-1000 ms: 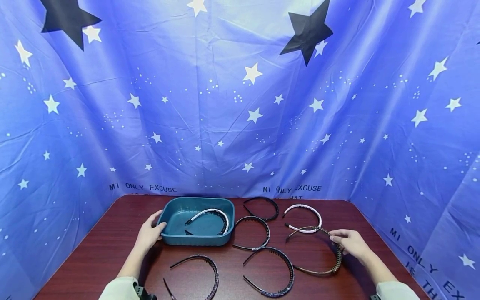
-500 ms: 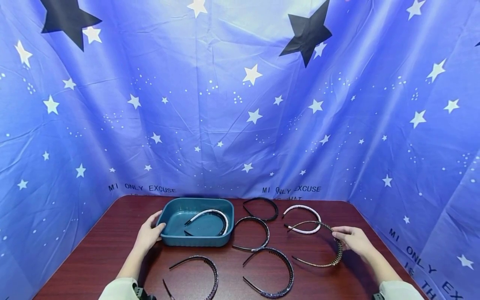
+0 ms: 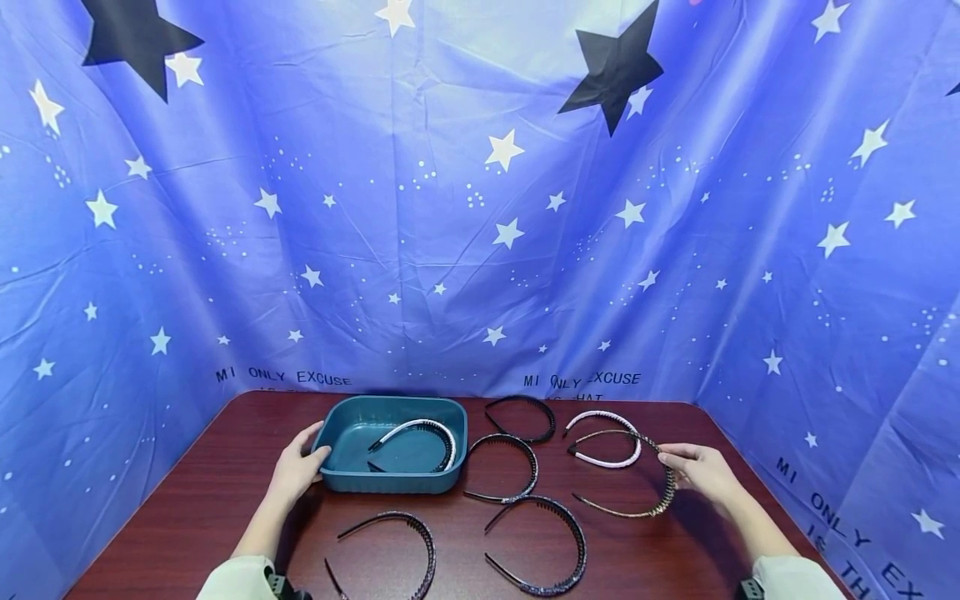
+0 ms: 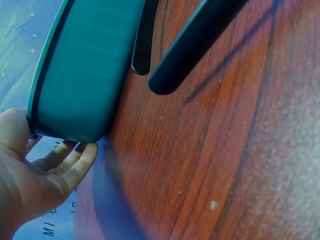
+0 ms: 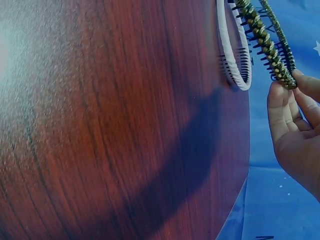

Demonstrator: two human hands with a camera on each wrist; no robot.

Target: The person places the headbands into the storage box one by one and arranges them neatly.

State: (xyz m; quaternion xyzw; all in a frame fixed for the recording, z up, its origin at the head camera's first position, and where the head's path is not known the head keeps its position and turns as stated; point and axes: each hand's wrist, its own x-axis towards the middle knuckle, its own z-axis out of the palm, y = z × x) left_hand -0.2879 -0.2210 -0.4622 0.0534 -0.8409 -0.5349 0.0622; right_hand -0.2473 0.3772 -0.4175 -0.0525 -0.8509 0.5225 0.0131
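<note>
My right hand (image 3: 701, 475) pinches a gold-and-black toothed headband (image 3: 663, 492) by its curved middle, between thumb and fingers. The right wrist view shows this headband (image 5: 267, 42) raised off the table, its two ends pointing left in the head view. A pink-white headband (image 3: 637, 437) lies partly behind it. At the left, my left hand (image 3: 296, 467) grips the end of a teal plastic basin (image 3: 390, 482), thumb at the rim and fingers along the outer wall (image 4: 85, 75). Inside the basin rests a white headband (image 3: 448, 437) with black teeth.
Several dark headbands lie on the red-brown table (image 3: 225, 475): a black one (image 3: 551, 421) at the back, one (image 3: 534, 467) beside the basin, one (image 3: 581, 546) front centre, one (image 3: 430, 546) front left. A blue starry cloth (image 3: 450, 250) hangs behind and at both sides.
The gold-and-black headband has risen with my right hand, tilting and shifting slightly left over the past half second. My left hand and the basin stay put.
</note>
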